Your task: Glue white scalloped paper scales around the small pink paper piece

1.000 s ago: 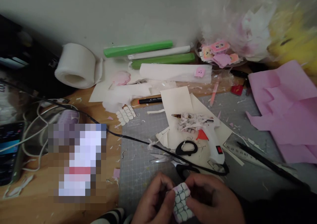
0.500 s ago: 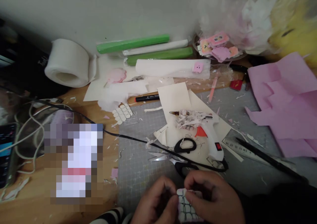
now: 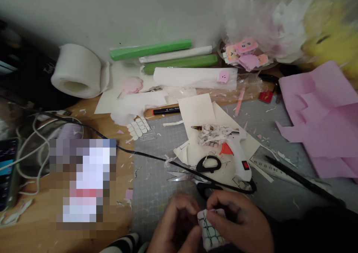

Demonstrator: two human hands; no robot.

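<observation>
A small white paper piece (image 3: pixel 209 230) with black scale lines drawn on it sat at the bottom of the view, just over the near edge of the gray cutting mat (image 3: pixel 156 186). Both hands held it. The left hand (image 3: pixel 175 227) was curled round its left side, with fingers closed on the paper. The right hand (image 3: pixel 237 223) pinched its top edge with thumb and fingertips shut tight on it.

Just past the hands lay black-handled scissors (image 3: pixel 203 174), blades open a little. A white glue gun (image 3: pixel 235 152) lay beside them on cream paper (image 3: pixel 198 113), with its black cord (image 3: pixel 134 152) running off to the left across the mat. A black marker (image 3: pixel 166 111) lay farther back. Green rolls (image 3: pixel 151 50) and a white roll (image 3: pixel 192 78) rested near the wall. A fat roll of white foam (image 3: pixel 77 72) sat to the left. Pink paper (image 3: pixel 321 115) was spread out on the right.
</observation>
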